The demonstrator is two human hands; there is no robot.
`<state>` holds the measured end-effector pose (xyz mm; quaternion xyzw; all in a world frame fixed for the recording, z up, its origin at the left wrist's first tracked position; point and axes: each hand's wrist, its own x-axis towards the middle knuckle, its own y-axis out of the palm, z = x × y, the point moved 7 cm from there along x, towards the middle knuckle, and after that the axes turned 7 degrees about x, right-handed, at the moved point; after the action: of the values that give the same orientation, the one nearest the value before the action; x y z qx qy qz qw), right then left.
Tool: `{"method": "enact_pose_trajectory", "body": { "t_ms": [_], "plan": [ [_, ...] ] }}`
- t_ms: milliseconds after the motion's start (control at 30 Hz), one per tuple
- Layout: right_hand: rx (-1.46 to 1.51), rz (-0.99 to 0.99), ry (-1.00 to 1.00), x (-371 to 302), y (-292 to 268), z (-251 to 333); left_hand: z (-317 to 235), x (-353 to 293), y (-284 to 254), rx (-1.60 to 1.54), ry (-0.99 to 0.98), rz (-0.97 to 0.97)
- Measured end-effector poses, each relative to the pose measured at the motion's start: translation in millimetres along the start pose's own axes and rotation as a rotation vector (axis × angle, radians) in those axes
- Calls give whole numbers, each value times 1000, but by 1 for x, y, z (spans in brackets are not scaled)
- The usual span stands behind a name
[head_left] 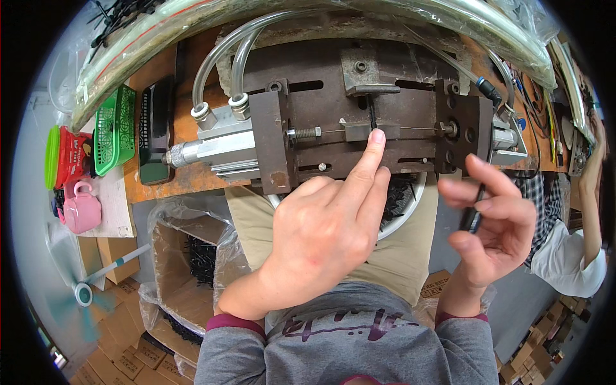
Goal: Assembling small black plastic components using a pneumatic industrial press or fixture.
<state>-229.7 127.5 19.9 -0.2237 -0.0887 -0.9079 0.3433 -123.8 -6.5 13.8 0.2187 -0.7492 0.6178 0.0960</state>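
Observation:
My left hand point(327, 224) reaches over a dark brown metal fixture point(333, 151), its index finger stretched out. That fingertip rests at a small grey metal block point(356, 133) in the middle, beside a thin black part point(371, 112) standing up from it. The left thumb is hidden. To the right, my right hand point(494, 224) is raised with bent, slightly blurred fingers around a small black stick-like piece point(475, 217). Thin rods run to the block from a threaded bolt point(305, 133) on the left and a fitting point(447, 129) on the right.
Air cylinders point(218, 151) with clear hoses point(221, 58) flank the fixture. Left are a phone-like black device point(156, 135), green basket point(115, 128) and pink mug point(82, 208). Below lie a lined carton point(186, 256) of black parts and a white-rimmed bowl point(410, 212). Another person's arm point(590, 192) is far right.

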Motion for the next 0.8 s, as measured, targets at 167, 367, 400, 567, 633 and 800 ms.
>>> {"method": "enact_pose_trajectory", "body": {
  "t_ms": [167, 367, 400, 567, 633, 800],
  "plan": [
    [-509, 218, -168, 3, 24, 12, 0, -2, -3, -49, 33, -18],
    [-696, 364, -167, 7, 55, -9, -1, -29, -7, -340, 113, 200],
    [-721, 376, -204, 6, 61, -9, -2, -39, -1, -384, 129, 243],
    [-840, 424, -221, 13, 75, -9, -9, -64, 40, -413, 122, 371],
    [-885, 450, -223, 11, 77, -9, -7, -68, 48, -386, 117, 304],
    [-725, 377, -262, 4, 63, -19, 18, -82, 50, -385, 0, 100]
  ]
}}
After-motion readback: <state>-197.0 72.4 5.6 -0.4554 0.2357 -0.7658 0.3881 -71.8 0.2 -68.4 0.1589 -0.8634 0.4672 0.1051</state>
